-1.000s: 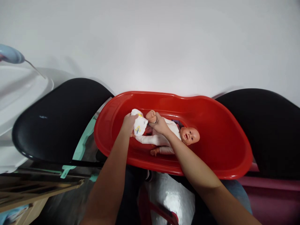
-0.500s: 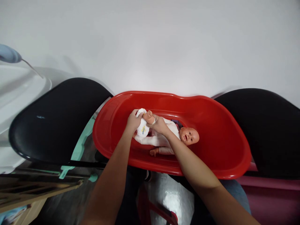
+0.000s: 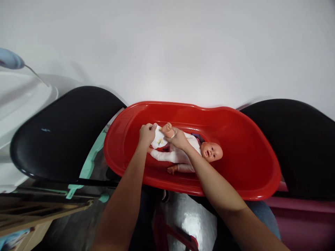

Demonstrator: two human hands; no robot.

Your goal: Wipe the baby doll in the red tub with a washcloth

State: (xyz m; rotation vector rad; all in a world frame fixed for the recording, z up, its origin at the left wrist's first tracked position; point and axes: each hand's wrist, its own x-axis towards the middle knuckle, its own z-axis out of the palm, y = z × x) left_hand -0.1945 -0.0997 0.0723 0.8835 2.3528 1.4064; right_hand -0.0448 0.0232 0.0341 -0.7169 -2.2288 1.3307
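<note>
A baby doll (image 3: 183, 157) in white clothes lies on its back in a red baby bathtub (image 3: 235, 157), head to the right, one arm stretched toward me. My right hand (image 3: 179, 138) is closed around one of the doll's lower legs, and the bare foot (image 3: 168, 130) sticks up out of the grip. Just left of that foot, my left hand (image 3: 147, 135) pinches the edge of a small white cloth (image 3: 158, 138) with a yellow and blue print. The doll's other leg lies stretched to the left, its foot partly behind my left wrist.
Black chair seats stand left (image 3: 65, 136) and right (image 3: 293, 143) of the tub. A white wall (image 3: 167, 52) rises behind it. At far left is a white basin (image 3: 18, 101) with a blue object (image 3: 12, 59) above. A wooden frame (image 3: 39, 216) is at lower left.
My left hand has moved slightly left and down with the cloth, which now hangs flatter beside the foot. My right hand keeps its hold on the leg, nearly still.
</note>
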